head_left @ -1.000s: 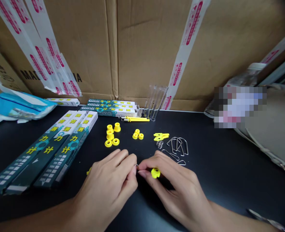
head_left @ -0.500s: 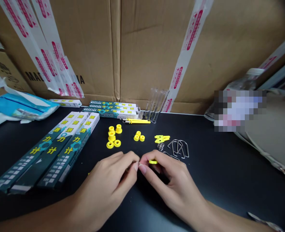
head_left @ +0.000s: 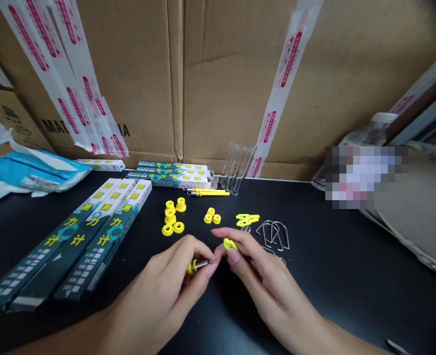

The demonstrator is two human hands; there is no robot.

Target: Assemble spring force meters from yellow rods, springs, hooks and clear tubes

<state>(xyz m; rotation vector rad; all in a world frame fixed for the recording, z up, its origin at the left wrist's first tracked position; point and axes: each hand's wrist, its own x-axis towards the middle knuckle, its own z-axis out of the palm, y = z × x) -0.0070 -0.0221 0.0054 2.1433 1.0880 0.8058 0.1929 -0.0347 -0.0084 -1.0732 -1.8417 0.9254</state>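
My left hand [head_left: 177,286] is closed on a yellow rod with a metal spring end [head_left: 201,265]; its thin tip pokes out between thumb and forefinger, and the rest is hidden by the palm. Thumb and fingers of my right hand [head_left: 266,276] pinch a small yellow plastic tab [head_left: 230,243], close to that tip. Just beyond the right hand lie similar yellow tabs [head_left: 247,219], small coiled springs [head_left: 245,229] and bent wire hooks [head_left: 275,234]. Farther left are yellow flanged caps [head_left: 170,216] and small yellow rings [head_left: 211,215].
Long printed boxes [head_left: 103,231] lie at left, with more boxes [head_left: 173,173] at the back beside clear tubes [head_left: 236,167] and yellow rods [head_left: 210,193]. A blue packet [head_left: 36,167], a bottle [head_left: 377,129] and a beige bag [head_left: 414,197] flank the black table. Cardboard [head_left: 221,88] stands behind.
The hands have moved slightly apart at the fingertips. The metal end in my left hand now shows, and the yellow tab has come up between my right thumb and fingers.
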